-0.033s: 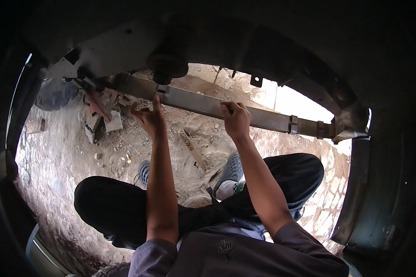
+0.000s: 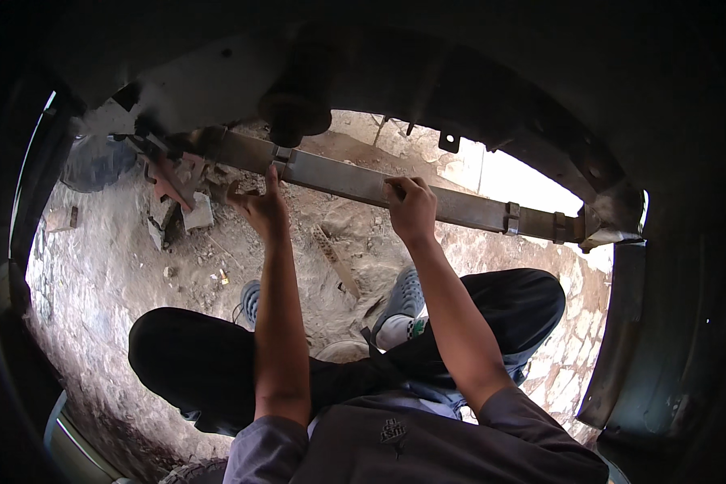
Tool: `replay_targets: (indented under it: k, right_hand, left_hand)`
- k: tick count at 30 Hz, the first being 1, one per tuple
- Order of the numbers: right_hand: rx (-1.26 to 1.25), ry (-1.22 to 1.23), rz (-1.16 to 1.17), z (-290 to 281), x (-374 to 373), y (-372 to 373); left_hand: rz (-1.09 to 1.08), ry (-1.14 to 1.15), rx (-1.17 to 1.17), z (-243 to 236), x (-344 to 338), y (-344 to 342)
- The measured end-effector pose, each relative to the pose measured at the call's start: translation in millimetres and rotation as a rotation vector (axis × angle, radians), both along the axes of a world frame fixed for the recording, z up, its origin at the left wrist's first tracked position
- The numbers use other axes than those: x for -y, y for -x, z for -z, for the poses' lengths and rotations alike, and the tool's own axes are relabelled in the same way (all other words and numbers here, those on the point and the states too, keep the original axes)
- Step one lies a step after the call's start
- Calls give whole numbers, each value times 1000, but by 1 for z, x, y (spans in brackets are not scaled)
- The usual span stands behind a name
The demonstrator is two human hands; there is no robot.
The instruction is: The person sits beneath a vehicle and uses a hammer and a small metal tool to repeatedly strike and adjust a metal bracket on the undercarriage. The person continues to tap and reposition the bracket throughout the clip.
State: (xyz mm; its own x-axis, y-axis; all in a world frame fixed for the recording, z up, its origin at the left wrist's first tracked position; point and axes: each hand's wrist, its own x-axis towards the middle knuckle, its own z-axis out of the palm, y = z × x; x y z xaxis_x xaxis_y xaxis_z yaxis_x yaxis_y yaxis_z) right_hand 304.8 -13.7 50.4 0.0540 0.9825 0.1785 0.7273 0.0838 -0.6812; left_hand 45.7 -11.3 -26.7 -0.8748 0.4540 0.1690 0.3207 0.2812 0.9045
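A long grey metal leaf spring with clamps slants across the upper middle, lower at its right end. My left hand is at its near side, fingers apart; one fingertip reaches up to a metal clamp around the spring. Farther right, my right hand is closed, with curled fingers and thumb pressed together against the spring's near face. What may lie between those fingers is hidden. A dark round block hangs just above the clamp.
Dark vehicle bodywork arches overhead, with a panel on the right. A reddish metal stand and broken blocks are at the left. A perforated strip lies on the dirt floor between my shoes.
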Motion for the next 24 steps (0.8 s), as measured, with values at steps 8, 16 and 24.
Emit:
replay_targets:
  k: [8,16,24]
  right_hand:
    - [179,-141,-47,11,-3,0]
    - [185,-90,-99,8,-24,0]
    - [236,-38,-113,6,-43,-9]
  left_hand:
    - [398,111,672,-6,-7,22]
    - [436,72,721,-22,-6,21]
    - [533,122,713,-29,-14,24]
